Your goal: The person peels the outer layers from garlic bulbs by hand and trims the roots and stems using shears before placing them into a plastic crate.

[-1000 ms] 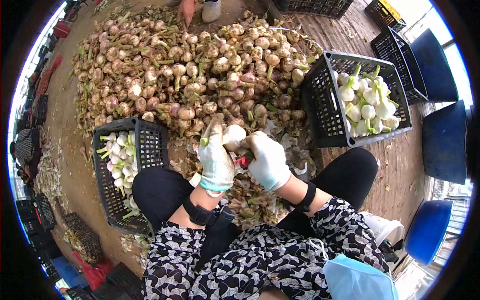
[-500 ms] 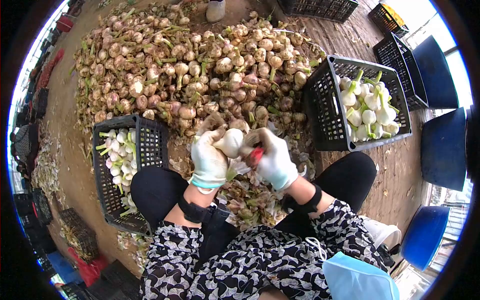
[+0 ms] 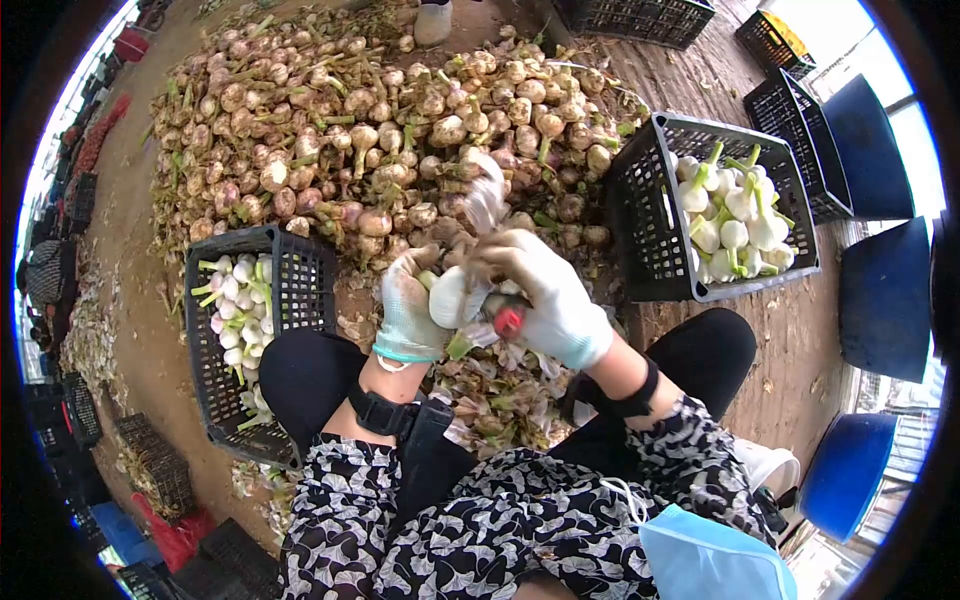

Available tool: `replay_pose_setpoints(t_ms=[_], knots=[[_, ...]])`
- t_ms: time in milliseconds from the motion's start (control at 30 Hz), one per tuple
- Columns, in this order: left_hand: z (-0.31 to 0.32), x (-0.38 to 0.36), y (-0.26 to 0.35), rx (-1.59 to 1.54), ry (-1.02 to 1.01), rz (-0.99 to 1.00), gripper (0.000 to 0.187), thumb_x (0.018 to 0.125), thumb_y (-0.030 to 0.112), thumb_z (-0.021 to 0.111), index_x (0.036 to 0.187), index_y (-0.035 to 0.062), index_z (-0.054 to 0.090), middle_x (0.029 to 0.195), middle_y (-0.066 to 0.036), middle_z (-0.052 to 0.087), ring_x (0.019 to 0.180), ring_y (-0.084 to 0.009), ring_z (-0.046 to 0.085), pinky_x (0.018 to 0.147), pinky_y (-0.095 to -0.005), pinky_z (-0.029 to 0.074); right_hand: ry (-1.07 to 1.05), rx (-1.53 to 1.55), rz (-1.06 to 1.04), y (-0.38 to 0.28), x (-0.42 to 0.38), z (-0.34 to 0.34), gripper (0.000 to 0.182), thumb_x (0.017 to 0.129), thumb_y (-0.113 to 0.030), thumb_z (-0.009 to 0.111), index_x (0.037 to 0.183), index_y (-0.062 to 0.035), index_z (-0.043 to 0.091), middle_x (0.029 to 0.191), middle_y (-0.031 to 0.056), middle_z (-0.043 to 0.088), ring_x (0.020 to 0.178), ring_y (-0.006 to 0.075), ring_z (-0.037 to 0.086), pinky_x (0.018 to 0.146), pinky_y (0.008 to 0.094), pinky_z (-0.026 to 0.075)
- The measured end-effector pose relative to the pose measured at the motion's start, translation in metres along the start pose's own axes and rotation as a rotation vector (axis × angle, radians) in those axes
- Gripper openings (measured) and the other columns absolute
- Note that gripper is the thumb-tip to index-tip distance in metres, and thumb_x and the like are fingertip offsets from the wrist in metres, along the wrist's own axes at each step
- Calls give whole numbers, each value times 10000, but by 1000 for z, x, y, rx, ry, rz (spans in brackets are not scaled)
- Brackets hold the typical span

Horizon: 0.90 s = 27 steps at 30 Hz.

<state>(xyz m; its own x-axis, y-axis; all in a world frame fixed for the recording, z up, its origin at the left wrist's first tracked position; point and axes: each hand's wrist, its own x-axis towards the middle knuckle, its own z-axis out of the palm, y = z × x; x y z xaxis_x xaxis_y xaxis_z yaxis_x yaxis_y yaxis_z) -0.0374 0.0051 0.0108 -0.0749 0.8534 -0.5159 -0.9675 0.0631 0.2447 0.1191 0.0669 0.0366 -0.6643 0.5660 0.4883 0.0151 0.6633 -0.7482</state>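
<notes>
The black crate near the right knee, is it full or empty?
Not empty: white garlic bulbs lie heaped inside the black crate. How deep they go, I cannot tell.

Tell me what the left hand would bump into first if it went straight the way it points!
The left hand, holding a white garlic bulb, points away from the body, so probably the big garlic heap. How high the hand is above it is hard to tell.

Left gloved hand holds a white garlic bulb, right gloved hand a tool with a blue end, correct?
No: in the head view, the end of the tool is red, not blue. Left gloved hand does hold the white garlic bulb.
</notes>
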Motion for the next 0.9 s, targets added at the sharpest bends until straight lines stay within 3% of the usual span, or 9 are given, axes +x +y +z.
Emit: replay_pose_setpoints(t_ms=[100, 167, 267, 400, 533, 633, 700, 800, 900], knots=[[-15, 10, 10, 157, 10, 260, 211, 853, 124, 442, 901, 15, 616, 840, -177, 655, 707, -283, 656, 624, -391, 570, -71, 8, 201, -9, -15, 17, 303, 644, 0, 660, 931, -32, 569, 895, 140, 611, 858, 314, 610, 746, 356, 490], [-9, 11, 35, -62, -3, 309, 229, 837, 118, 439, 933, 19, 622, 870, -164, 664, 790, -294, 664, 692, -427, 573, -539, 100, 120, -23, -55, 44, 191, 681, -50, 608, 871, -47, 586, 802, 172, 617, 782, 328, 624, 673, 376, 498], [-3, 6, 34, 2, 71, 286, 248, 843, 178, 458, 1006, 102, 629, 892, -116, 665, 820, -283, 659, 709, -472, 560, -888, -351, 839, 14, -48, 10, 251, 740, -137, 588, 966, -25, 603, 946, 219, 624, 834, 350, 625, 683, 406, 499], [-4, 11, -6, 416, -7, 406, 311, 873, 153, 424, 1146, 75, 549, 1028, -95, 620, 814, -220, 640, 745, -385, 538, 136, 462, 465, 30, -51, 40, 581, 812, -309, 652, 1224, 39, 438, 991, 183, 617, 916, 230, 608, 824, 319, 471], [2, -1, -22, 842, -112, 554, 610, 894, 262, 516, 1372, -49, 299, 1360, -157, 404, 1223, -205, 411, 1007, -321, 351, 365, 963, 814, 44, -45, 14, 450, 825, -166, 663, 1211, -7, 496, 1035, 63, 581, 852, 122, 568, 726, 249, 486], [-9, 4, 4, 685, -52, 627, 537, 913, 313, 522, 1315, -8, 371, 1317, -142, 429, 1220, -226, 409, 1003, -344, 347, 535, 1676, 199, 62, -30, -50, 702, 806, -369, 671, 1344, -52, 351, 1310, 160, 424, 1072, 241, 523, 936, 370, 470], [-5, 7, 8, 491, -61, 576, 290, 916, 248, 518, 1131, 59, 561, 1064, -73, 595, 975, -195, 551, 852, -335, 435, 630, 1316, 164, 67, -22, -64, 597, 766, -304, 706, 1247, -73, 439, 1222, 126, 494, 1036, 249, 527, 905, 349, 473], [-1, 9, 4, 397, 158, 422, 249, 919, 215, 506, 1100, 55, 569, 1008, -59, 606, 910, -179, 570, 827, -318, 443, 501, 654, 969, 192, -62, -39, 307, 815, -171, 601, 1117, -120, 579, 1020, 86, 630, 926, 245, 607, 788, 307, 468], [-5, 11, 7, 411, 204, 392, 234, 920, 197, 505, 1096, 54, 566, 986, -54, 611, 908, -169, 574, 793, -315, 460, 180, -137, 1184, 233, -55, 15, 257, 792, -82, 518, 1026, -57, 624, 802, 82, 636, 749, 215, 607, 658, 338, 469]])
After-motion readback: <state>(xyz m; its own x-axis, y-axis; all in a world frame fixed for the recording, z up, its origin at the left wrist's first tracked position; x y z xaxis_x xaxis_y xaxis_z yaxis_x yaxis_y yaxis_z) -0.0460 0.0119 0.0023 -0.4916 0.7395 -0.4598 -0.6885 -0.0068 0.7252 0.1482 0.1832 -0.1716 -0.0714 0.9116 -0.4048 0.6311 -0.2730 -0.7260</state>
